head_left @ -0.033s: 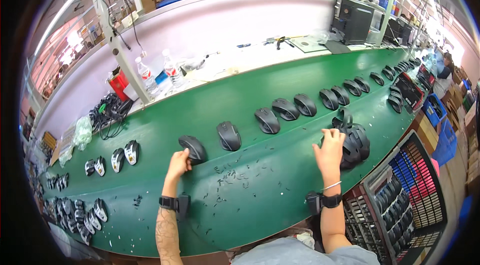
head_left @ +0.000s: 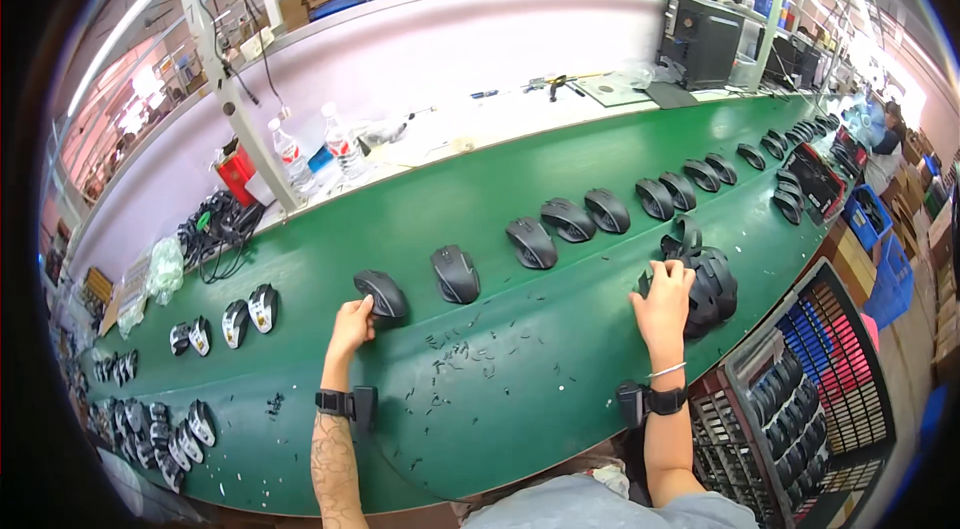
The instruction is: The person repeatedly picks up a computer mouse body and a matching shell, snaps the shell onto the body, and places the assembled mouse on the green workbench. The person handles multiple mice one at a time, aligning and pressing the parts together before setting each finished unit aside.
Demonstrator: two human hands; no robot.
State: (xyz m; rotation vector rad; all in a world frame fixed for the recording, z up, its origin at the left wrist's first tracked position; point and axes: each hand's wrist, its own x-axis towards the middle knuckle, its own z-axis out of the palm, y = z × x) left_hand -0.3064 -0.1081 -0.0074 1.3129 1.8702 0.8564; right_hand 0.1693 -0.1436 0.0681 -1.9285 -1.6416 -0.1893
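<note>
Table: long and green, running across the view with the person at its near edge.
Crate: black plastic, at the person's right, with rows of dark parts standing inside.
Heap: black shells piled near the table's right edge, just beside the right hand.
Right hand: fingers half bent at the heap's left side, a dark sliver showing by the fingertips (whether they grip it, I cannot tell).
Left hand: thumb against the near left edge of a black mouse, the other fingers partly hidden; touching, though how firm the hold is cannot be told.
Black mouse: on the table, up and to the right of the left hand, its long axis slanting from upper left to lower right; the left hand is by far the nearer, the right being well apart across the table.
Next mouse: just right of the black mouse, apart from it, standing closer to lengthwise away from the person; further mice trail off toward the upper right.
Pale mice: white-and-black, left of the left hand, untouched.
Scraps: tiny dark bits strewn between the two hands.
</note>
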